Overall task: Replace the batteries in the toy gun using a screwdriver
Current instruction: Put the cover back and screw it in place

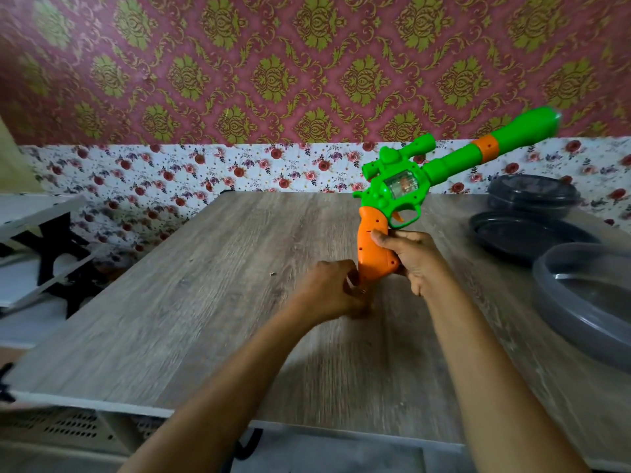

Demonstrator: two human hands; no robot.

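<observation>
Table: the grey wood-grain table (205,319) lies under the work. The gun is held above its right half, so a part falling from the grip may roll towards an edge.
Toy gun: the green plastic toy gun (403,186) points up and to the right, with its orange grip (370,254) lowest. The long barrel probably makes it top-heavy and likely to twist.
Tub and lids: a grey round plastic tub (580,302) and black round lids (526,233) sit on the table's right side, where a swinging barrel could strike them.
Hands, right: the right hand (413,257) wraps the grip. A slack hold would let the gun pivot.
Hands, left: the left hand (327,288) has its fingers curled at the grip's butt. Blur hides what, if anything, they pinch.
Fleck: a small dark fleck (272,274) lies on the table, too small to identify. If it is a screw, it is easily lost.
</observation>
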